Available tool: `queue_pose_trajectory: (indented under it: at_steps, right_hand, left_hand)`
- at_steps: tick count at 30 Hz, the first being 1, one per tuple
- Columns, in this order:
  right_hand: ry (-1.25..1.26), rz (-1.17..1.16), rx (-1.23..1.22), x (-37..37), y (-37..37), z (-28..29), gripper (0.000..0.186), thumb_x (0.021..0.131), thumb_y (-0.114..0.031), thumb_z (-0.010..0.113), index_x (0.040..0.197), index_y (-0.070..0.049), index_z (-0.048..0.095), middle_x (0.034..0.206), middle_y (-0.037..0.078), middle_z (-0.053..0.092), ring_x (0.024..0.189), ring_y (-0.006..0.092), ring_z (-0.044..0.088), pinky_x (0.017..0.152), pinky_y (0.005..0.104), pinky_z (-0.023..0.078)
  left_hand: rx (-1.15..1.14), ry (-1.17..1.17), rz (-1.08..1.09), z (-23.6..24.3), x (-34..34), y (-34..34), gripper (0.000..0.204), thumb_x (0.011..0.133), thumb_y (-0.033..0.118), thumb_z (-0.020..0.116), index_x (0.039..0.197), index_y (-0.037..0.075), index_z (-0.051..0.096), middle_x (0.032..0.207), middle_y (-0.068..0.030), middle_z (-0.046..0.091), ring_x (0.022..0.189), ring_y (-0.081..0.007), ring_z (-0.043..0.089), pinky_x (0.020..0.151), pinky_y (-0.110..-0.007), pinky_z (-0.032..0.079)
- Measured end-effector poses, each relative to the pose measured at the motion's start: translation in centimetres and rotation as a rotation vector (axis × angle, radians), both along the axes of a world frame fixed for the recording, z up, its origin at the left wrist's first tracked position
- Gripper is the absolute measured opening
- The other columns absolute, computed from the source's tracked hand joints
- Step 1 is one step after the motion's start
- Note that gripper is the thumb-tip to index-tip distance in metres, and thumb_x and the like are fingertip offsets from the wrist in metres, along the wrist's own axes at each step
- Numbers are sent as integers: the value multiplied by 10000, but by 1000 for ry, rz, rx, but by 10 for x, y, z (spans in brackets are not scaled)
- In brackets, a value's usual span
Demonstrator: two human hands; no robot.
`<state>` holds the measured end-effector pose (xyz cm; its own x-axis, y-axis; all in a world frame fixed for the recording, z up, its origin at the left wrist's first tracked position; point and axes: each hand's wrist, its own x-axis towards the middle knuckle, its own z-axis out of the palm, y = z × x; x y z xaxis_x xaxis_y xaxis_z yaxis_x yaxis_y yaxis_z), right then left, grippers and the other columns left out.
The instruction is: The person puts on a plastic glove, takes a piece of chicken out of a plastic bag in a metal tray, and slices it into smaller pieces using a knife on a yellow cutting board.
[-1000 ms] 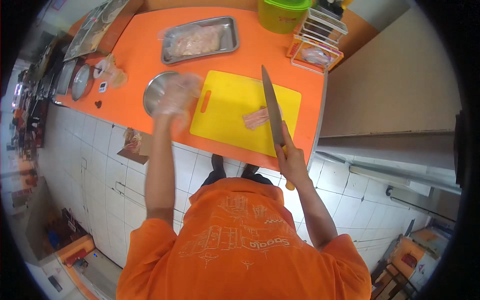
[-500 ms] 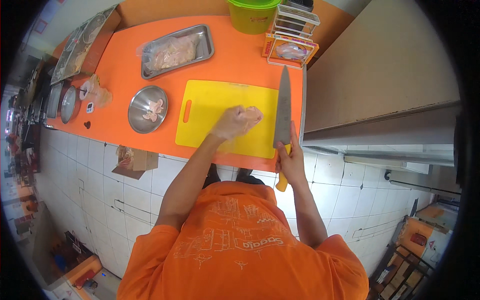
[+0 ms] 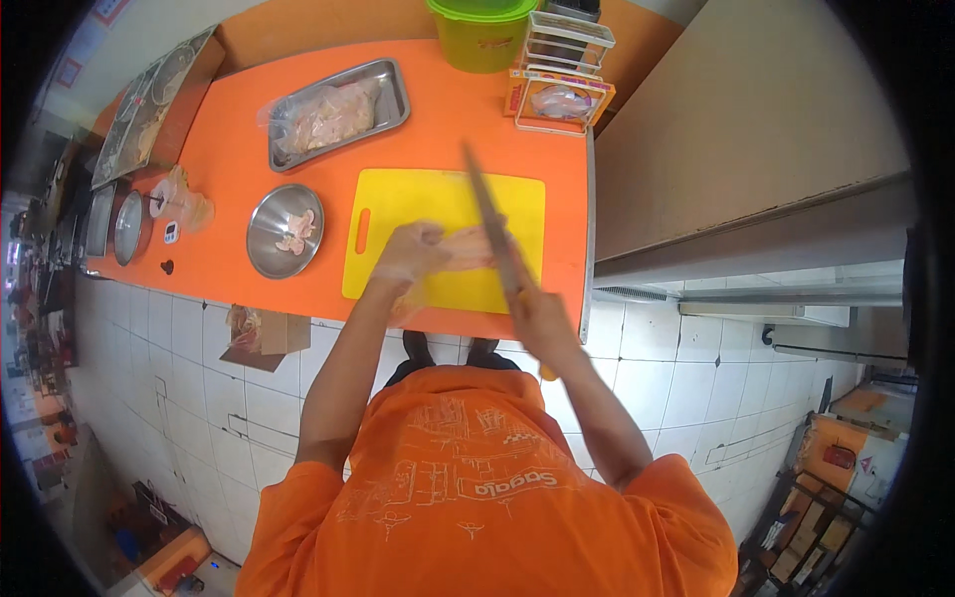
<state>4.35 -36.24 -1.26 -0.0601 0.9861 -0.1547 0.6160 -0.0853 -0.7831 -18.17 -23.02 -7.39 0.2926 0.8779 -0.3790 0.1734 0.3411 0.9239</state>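
Orange tabletop point(image 3: 229, 129): I see meat point(image 3: 466, 249) running rightward from left hand point(image 3: 410, 251), hold unclear; right hand point(image 3: 545, 323) grips knife point(image 3: 489, 212) angled across.

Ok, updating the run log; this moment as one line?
left hand: holding meat; right hand: holding knife, blade over meat; steel bowl: meat pieces inside

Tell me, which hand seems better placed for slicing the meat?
Likely the right hand: it holds the knife, which, though blurred, appears over the meat. The left hand is at the meat's left end.
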Motion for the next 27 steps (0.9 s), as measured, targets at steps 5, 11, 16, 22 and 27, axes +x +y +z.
queue_pose_trajectory:
  at_steps: [5,11,16,22,27]
  right_hand:
    - [-177,111,43,-41,-20,-65,678,1037,-146,504,1650,-234,228,776,288,662,695,458,676,653,569,528]
    - [-239,-2,-145,-26,-9,-52,681,1053,-158,495,1658,-220,189,759,274,658,671,442,668,656,560,522]
    - [-255,101,-58,-48,-11,-39,703,1047,-128,490,1662,-190,156,767,288,659,684,464,662,673,561,519]
    - [-272,276,25,-96,-1,-62,819,952,-16,545,1660,-166,161,796,309,667,725,500,661,687,581,507]
    - [-332,277,-64,-105,15,-54,879,901,15,557,1662,-174,162,769,305,658,704,490,657,670,576,507]
  left_hand:
    - [199,785,-67,-21,-40,-10,251,781,154,753,1014,85,813,917,-135,788,856,-248,762,808,-375,587]
    - [226,658,154,-29,-67,-21,130,821,136,710,896,62,786,794,-128,762,806,-271,757,794,-376,588]
    - [456,685,193,-28,-77,-44,95,855,116,665,840,39,719,847,-164,722,832,-336,709,754,-428,568]
    - [693,649,113,-17,-38,-68,118,860,124,635,900,24,685,891,-231,660,889,-424,641,799,-509,536]
    - [625,720,134,-29,-38,-71,139,858,136,629,918,27,690,916,-240,665,914,-437,650,820,-527,537]
